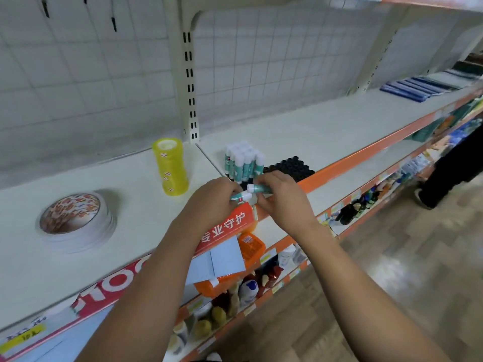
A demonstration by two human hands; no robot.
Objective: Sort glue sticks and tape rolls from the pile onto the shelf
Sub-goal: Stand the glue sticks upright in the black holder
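Observation:
At the front edge of the white shelf (313,131), my left hand (211,202) grips a teal glue stick (241,196) with a white cap. My right hand (281,199) holds a second teal glue stick (258,188) just above it, and the two hands nearly touch. Behind them, a block of upright teal and white glue sticks (243,159) stands on the shelf, with a cluster of black-capped sticks (291,167) to its right. A tall stack of yellow tape rolls (170,167) stands further left. At the left lies a flat stack of white tape rolls (75,220).
A white grid back panel and a slotted upright (189,82) rise behind the shelf. Blue folders (420,87) lie at the far right of the shelf. Lower shelves hold bottles (248,288) and an orange box (251,248). Another person's dark legs (449,168) stand in the aisle at right.

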